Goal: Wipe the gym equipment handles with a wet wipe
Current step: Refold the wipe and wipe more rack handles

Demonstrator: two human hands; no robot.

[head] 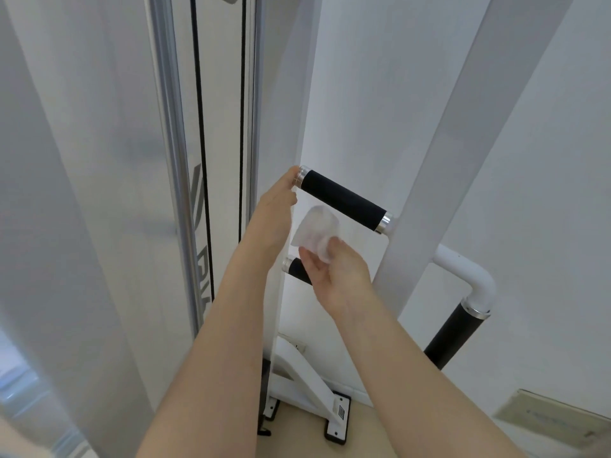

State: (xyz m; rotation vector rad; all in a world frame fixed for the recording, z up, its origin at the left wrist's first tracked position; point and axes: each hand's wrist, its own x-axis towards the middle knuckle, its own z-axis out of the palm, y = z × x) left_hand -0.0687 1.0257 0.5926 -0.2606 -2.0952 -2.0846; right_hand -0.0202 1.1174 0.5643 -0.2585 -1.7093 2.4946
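White wall (380,94); three black handles (342,200); right hand (337,279) pinches wipe (314,231).

wet wipe (315,233) below upper handle (342,200), above lower handle (297,270)

The floor (380,431) is a pale beige surface, seen only in the lower part of the view; on it stands the white machine frame (307,375), whose slanted brace runs down to a flat foot plate (339,416); the foot plate lies flat on the floor, edged in black, with small bolts showing at its corners and a small dark label on top; a second, narrower black-edged foot (272,409) sits just left of the foot plate, also on the floor; well to the right of the foot plate a flat, pale rectangular panel (555,416) appears, blurred, so whether it touches the floor cannot be told; behind the foot plate the floor meets a white wall (380,94).
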